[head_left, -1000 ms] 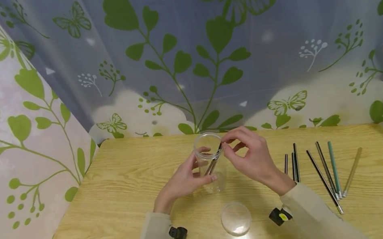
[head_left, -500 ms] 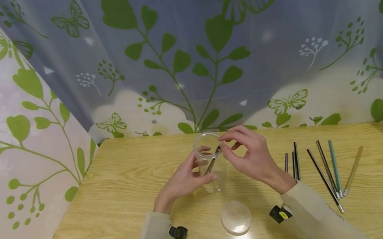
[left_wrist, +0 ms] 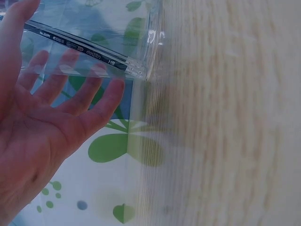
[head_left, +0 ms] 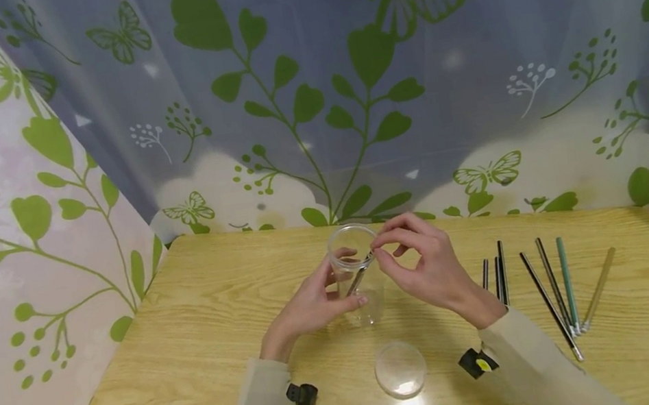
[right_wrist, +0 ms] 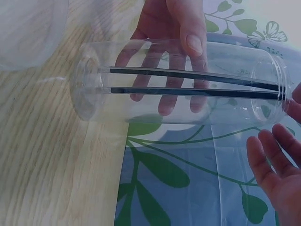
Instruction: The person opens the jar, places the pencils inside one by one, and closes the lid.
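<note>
My left hand (head_left: 313,301) holds a clear plastic jar (head_left: 371,310), its fingers behind the wall and its thumb across the front. Inside the jar lean two dark pencils (right_wrist: 188,92), eraser ends down at the base and upper ends at the rim. White lettering with "HB" shows on one pencil (left_wrist: 84,51) in the left wrist view. At the jar's open mouth, my right hand (head_left: 426,261) pinches the upper end of a pencil between thumb and forefinger. The other fingers (right_wrist: 263,162) of that hand stay apart from the jar.
A round clear lid (head_left: 401,370) lies on the wooden table (head_left: 201,296) in front of the jar. To the right are several loose pencils (head_left: 567,279), some dark, one green, one tan. My right forearm partly covers a few dark ones (head_left: 499,275). A patterned curtain (head_left: 314,128) hangs behind.
The pencils' upper ends have shifted slightly left toward the jar's mouth, and my right fingertips have followed and drawn closer together. My left hand and the jar have stayed in place.
</note>
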Tool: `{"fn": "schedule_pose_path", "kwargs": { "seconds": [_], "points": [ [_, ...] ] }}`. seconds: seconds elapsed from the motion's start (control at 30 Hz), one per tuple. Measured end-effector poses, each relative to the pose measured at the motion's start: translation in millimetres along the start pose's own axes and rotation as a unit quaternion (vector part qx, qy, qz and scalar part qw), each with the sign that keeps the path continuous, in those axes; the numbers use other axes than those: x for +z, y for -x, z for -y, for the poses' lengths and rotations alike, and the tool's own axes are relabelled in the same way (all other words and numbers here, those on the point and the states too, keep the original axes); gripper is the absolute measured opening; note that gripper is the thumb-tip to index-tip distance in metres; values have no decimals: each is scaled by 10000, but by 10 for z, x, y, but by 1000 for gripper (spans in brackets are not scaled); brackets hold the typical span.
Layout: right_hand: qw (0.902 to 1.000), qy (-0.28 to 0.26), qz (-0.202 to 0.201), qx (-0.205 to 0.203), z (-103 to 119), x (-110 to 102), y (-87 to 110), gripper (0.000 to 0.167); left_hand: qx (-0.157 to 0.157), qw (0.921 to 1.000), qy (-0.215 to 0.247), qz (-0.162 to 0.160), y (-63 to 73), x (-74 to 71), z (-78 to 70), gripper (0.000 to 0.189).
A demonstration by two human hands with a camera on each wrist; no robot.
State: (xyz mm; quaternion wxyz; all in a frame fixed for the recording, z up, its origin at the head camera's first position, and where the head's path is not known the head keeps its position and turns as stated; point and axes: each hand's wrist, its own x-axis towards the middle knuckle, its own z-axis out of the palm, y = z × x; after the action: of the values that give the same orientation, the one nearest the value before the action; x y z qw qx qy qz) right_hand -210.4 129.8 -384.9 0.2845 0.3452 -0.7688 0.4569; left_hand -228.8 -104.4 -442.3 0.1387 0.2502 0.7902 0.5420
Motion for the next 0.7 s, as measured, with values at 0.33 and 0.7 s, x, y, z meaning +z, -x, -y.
{"fn": "schedule_pose_path", "kwargs": {
  "seconds": [0.33, 0.7],
  "points": [
    [9998, 44, -98, 165, -47, -145, 133, 25, -28, 10000, -59, -54, 18, 1, -15, 72],
    [9944, 457, -19, 949, -155, -395, 386, 26, -73, 9999, -99, -38, 27, -2, -24, 74]
  ]
}}
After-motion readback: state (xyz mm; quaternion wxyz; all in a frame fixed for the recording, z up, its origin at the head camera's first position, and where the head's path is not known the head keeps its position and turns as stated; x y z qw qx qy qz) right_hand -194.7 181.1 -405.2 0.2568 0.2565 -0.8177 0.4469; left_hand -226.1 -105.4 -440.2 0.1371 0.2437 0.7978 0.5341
